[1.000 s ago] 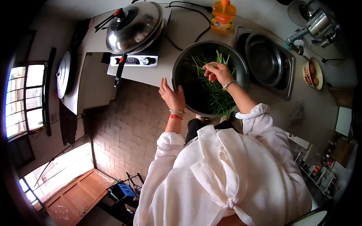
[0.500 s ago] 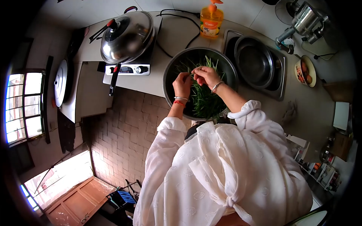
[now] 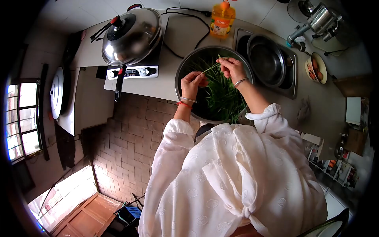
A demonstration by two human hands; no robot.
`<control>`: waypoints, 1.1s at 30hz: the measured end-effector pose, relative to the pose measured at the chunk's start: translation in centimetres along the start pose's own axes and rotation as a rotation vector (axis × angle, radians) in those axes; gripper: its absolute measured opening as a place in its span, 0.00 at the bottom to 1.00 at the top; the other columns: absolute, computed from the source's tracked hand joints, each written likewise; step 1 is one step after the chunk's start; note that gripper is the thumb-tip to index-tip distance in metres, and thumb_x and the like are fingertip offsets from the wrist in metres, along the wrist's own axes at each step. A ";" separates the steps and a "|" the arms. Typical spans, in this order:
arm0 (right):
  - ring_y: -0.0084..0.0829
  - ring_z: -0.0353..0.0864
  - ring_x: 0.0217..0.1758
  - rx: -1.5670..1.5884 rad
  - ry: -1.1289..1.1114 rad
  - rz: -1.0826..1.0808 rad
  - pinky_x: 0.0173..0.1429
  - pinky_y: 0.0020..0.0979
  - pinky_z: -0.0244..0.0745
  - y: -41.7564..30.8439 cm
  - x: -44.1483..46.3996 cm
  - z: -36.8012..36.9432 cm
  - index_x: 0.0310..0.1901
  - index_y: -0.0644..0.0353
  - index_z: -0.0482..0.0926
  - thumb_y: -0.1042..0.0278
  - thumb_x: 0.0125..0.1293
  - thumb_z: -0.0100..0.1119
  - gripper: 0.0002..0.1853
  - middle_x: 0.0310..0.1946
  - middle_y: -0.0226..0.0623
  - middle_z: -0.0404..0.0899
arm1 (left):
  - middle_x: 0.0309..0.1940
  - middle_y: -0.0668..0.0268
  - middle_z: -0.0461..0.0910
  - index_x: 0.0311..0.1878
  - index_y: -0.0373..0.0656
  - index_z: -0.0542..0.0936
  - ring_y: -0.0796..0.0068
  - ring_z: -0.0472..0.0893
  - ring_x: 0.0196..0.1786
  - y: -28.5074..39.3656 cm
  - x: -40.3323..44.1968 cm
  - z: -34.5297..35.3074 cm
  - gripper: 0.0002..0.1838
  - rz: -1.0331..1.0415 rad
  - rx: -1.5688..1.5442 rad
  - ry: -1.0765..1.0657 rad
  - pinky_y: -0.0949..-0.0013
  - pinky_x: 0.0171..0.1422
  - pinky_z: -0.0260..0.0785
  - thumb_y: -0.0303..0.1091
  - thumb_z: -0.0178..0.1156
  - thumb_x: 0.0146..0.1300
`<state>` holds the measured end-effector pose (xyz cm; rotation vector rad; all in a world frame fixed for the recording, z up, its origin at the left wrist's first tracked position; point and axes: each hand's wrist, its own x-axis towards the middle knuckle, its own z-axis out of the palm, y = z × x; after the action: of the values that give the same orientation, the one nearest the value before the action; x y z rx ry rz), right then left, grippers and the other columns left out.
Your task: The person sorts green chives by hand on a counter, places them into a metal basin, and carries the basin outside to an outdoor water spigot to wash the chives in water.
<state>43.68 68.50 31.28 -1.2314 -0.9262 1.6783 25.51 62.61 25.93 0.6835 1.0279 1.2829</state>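
A large dark metal bowl (image 3: 197, 54) at the counter's edge holds a heap of long, thin, chive-like greens (image 3: 223, 100). Above it, my left hand (image 3: 191, 84) pinches the lower left end of a single slender chive stalk (image 3: 210, 68). The stalk's upper right end is between the fingertips of my right hand (image 3: 233, 69). It runs slanted between both hands, over the heap. Silver bangles circle both wrists, with a red band on the left one.
Left of the bowl, a lidded steel wok (image 3: 136, 37) stands on an induction cooker (image 3: 149, 72). Behind is an orange soap bottle (image 3: 222, 21). To the right, a basin (image 3: 266, 59) sits in the sink (image 3: 294, 79). A patterned bowl (image 3: 323, 67) holds several roundish items.
My hands were close together over the bowl; now they are apart, the right one farther right and up. The stalk is now visible, stretched between them. The view has shifted slightly.
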 end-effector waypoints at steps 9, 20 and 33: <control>0.13 0.58 0.11 0.053 0.120 -0.058 0.14 0.17 0.49 -2.4 -0.8 -1.3 0.34 0.62 0.82 0.67 0.61 0.60 0.08 0.14 0.25 0.69 | 0.32 0.61 0.82 0.38 0.35 0.79 0.72 0.82 0.29 0.7 0.3 -0.3 0.06 -0.006 -0.048 -0.046 0.72 0.34 0.77 0.29 0.59 0.61; 0.13 0.68 0.15 -0.362 0.185 -0.169 0.18 0.17 0.60 -5.3 -6.5 -3.3 0.37 0.62 0.82 0.61 0.64 0.57 0.12 0.19 0.29 0.76 | 0.22 0.65 0.79 0.36 0.33 0.79 0.77 0.79 0.22 -1.8 2.8 -2.5 0.08 0.060 0.511 0.177 0.76 0.25 0.71 0.28 0.58 0.60; 0.19 0.70 0.12 -0.439 0.609 0.126 0.19 0.21 0.64 -1.8 -20.5 -23.0 0.30 0.62 0.79 0.57 0.61 0.59 0.14 0.17 0.33 0.76 | 0.57 0.51 0.64 0.61 0.39 0.64 0.50 0.69 0.58 1.3 -1.1 2.8 0.30 0.502 1.458 0.010 0.59 0.59 0.65 0.28 0.60 0.52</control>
<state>69.66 52.23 34.43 -1.9852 -0.8577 1.0919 27.52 62.20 28.52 2.1200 1.8230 0.7285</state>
